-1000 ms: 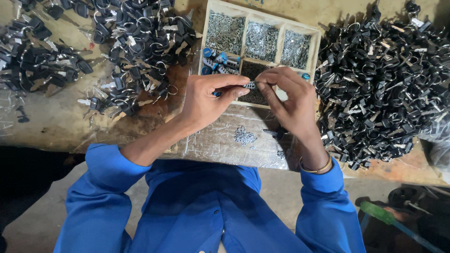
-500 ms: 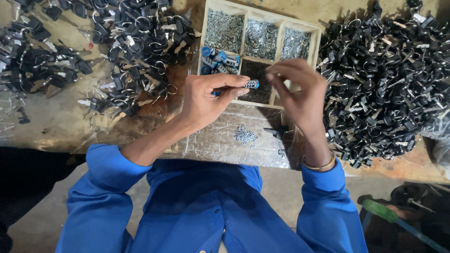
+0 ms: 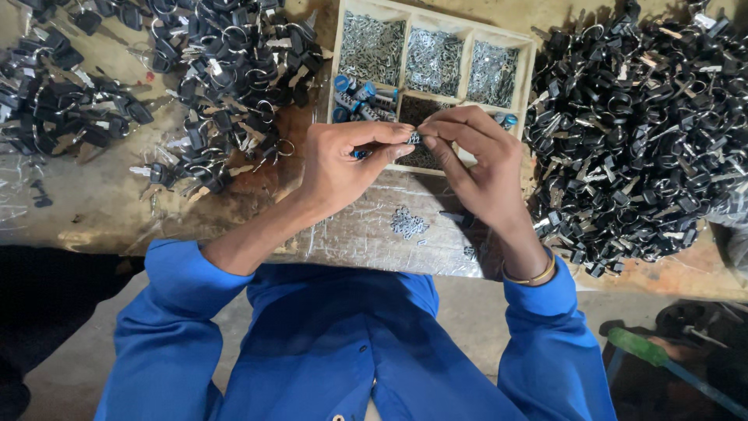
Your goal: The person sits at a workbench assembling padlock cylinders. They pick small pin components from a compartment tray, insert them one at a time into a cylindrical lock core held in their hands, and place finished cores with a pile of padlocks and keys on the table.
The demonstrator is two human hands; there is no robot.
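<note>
A small part of bright metal and blue plastic (image 3: pixel 411 140) is pinched between the left hand (image 3: pixel 343 160) and the right hand (image 3: pixel 475 156), above a pale, unfinished wooden tray (image 3: pixel 530 66) filled with shiny metal pieces. Crinkled, glossy clear plastic sheeting (image 3: pixel 366 234) is spread over the rough, stained brown wooden bench (image 3: pixel 101 203), and heaps of matt black plastic keys with dull metal blades and rings (image 3: pixel 647 132) are piled on it. Smooth blue cloth sleeves (image 3: pixel 175 312) are worn, and a glossy gold-coloured bangle (image 3: pixel 531 275) is seen at the right wrist.

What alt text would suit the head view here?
Two bare hands meet above a wooden compartment tray: the left hand pinches a small blue-tipped metal part, and the right hand touches it. Heaps of black keys lie on both sides.
</note>
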